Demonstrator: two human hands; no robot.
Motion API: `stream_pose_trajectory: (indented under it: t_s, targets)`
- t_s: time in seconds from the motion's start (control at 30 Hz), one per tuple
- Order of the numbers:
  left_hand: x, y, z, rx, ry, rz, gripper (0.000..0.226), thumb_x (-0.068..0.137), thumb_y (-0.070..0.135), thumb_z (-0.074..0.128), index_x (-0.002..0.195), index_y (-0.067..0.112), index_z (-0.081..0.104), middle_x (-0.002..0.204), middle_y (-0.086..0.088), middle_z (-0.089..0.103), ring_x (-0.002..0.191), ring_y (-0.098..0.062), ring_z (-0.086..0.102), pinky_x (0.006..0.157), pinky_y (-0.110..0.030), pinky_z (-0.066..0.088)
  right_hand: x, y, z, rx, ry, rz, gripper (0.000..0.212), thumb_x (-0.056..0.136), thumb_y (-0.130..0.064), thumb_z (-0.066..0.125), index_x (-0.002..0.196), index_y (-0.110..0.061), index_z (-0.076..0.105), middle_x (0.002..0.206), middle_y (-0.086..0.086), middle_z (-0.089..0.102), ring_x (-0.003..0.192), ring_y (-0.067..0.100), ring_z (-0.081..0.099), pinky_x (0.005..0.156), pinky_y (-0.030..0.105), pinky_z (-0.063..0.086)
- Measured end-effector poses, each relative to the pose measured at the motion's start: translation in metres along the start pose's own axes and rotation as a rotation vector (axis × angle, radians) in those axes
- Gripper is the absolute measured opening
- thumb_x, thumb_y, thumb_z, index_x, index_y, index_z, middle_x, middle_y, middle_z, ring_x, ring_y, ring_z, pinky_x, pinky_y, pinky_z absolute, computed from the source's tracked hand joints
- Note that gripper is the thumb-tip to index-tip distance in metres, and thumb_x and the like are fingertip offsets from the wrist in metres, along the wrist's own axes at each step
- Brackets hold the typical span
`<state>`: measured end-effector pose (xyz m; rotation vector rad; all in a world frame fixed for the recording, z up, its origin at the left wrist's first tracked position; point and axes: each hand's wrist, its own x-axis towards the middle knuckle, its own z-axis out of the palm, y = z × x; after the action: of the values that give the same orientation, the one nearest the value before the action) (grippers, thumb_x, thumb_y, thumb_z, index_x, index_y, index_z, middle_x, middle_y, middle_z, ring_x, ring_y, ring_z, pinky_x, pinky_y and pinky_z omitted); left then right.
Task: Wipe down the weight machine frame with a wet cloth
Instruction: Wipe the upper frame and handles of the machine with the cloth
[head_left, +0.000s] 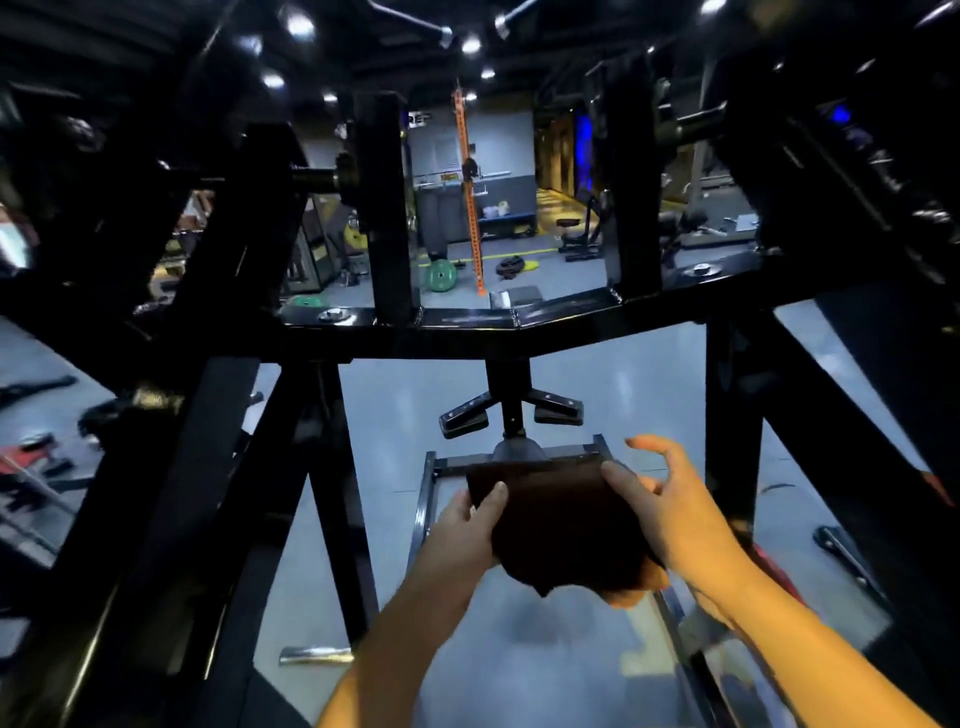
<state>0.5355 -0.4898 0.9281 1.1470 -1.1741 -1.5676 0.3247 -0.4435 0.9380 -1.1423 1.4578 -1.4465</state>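
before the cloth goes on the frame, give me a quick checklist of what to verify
1. Cloth in hand: ok. The dark cloth is held between the left hand and the right hand.
2. Cloth folded into a pad: ok, it looks flat and squared, one corner hanging below.
3. Cloth wet: cannot tell.
4. Contact with the frame: not ok yet; the cloth is in the air, below the black crossbar.
5. Path up to the crossbar: ok, nothing between it and the hands.
6. Dirt on the crossbar: cannot tell, it is dark and glossy.

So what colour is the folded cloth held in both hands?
Dark brown folded cloth, clearest in the head view.
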Motion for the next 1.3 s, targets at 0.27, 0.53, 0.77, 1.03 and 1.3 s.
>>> stream_pose_trajectory:
  t_s: [0.27,0.53,0.77,1.03,1.3]
  targets:
    - [0.012,0.02,-0.004,0.295,0.187,0.302,0.015,0.102,0.043,0.059,0.112,0.035,0.067,0.101,0.004,0.075,0.098,-0.018,0.073,0.087,-0.047,0.062,0.009,-0.012,0.005,-0.266,-0.127,-0.125,0.034,0.105,-0.005,0.051,0.105,-0.03,0.074,0.096,-0.011,0.07,0.084,0.003,0.069,0.064,0.019,0.054]
    - [0.029,0.032,-0.021,-0.024,0.024,0.062,0.052,0.091,0.022,0.078,0.132,0.037,0.051,0.119,-0.02,0.067,0.105,-0.036,0.071,0.084,-0.05,0.062,0.029,-0.012,0.016,-0.384,-0.166,-0.19,0.041,0.098,-0.025,0.069,0.132,-0.043,0.057,0.119,-0.02,0.061,0.108,0.004,0.064,0.088,0.022,0.056]
    - [0.028,0.042,-0.027,0.458,0.006,0.407,0.021,0.102,0.007,0.058,0.108,0.025,0.068,0.092,-0.003,0.069,0.066,-0.005,0.063,0.059,-0.013,0.047,0.038,-0.024,0.017,-0.687,-0.224,-0.3,0.053,0.094,-0.012,0.07,0.141,-0.031,0.054,0.125,-0.006,0.059,0.11,0.01,0.057,0.087,0.011,0.042]
    - [0.028,0.048,-0.028,0.612,-0.166,0.325,0.053,0.094,0.004,0.067,0.138,0.025,0.046,0.114,-0.002,0.06,0.084,-0.007,0.064,0.064,-0.011,0.049,0.042,-0.031,0.021,-0.497,-0.058,-0.346,0.04,0.099,-0.014,0.067,0.131,-0.034,0.054,0.102,-0.019,0.06,0.084,-0.001,0.06,0.069,0.007,0.045]
    - [0.043,0.057,-0.045,0.698,-0.022,0.412,0.022,0.097,0.026,0.07,0.116,0.014,0.066,0.115,0.004,0.055,0.111,-0.014,0.056,0.083,-0.002,0.043,0.054,-0.043,0.012,-0.656,-0.141,-0.407,0.008,0.1,-0.034,0.063,0.107,-0.033,0.067,0.112,-0.002,0.052,0.108,0.008,0.049,0.09,0.016,0.04]
